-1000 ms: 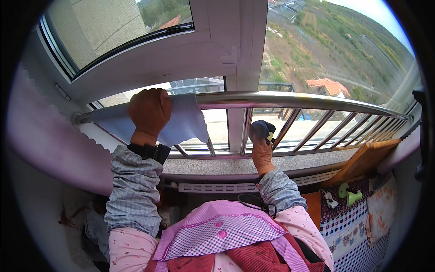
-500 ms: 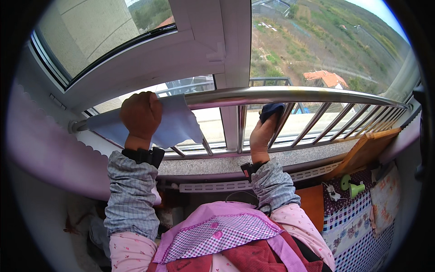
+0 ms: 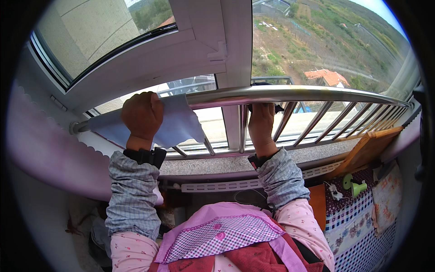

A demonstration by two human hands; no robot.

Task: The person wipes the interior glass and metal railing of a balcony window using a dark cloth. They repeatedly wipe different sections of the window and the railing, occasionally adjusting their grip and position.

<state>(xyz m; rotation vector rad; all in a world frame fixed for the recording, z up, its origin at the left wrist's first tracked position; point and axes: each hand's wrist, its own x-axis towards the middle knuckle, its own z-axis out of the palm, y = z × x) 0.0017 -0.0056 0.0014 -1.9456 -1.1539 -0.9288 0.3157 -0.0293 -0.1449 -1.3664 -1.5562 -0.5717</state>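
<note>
A polished metal railing [image 3: 308,93] runs across the window, with upright bars under its thick top rail. A light blue cloth [image 3: 179,122] hangs draped over the left part of that rail. My left hand [image 3: 142,115] is closed in a fist over the cloth and rail. Farther right, my right hand [image 3: 262,124] reaches up behind the top rail, close to an upright bar. A dark blue cloth [image 3: 278,109] shows at its fingers, which the rail mostly hides; a bit of dark cloth also peeks above the rail.
Beyond the rail are a white window frame [image 3: 210,27] and glass. A speckled stone sill [image 3: 208,167] and a white slotted radiator [image 3: 222,186] lie below. To the right stand a leaning wooden board [image 3: 362,152], a green lamp [image 3: 358,188] and a checked cloth cover [image 3: 346,226].
My right hand has shifted from the upright bars up to the underside of the top rail, taking the dark cloth along. My left hand keeps its place on the light blue cloth.
</note>
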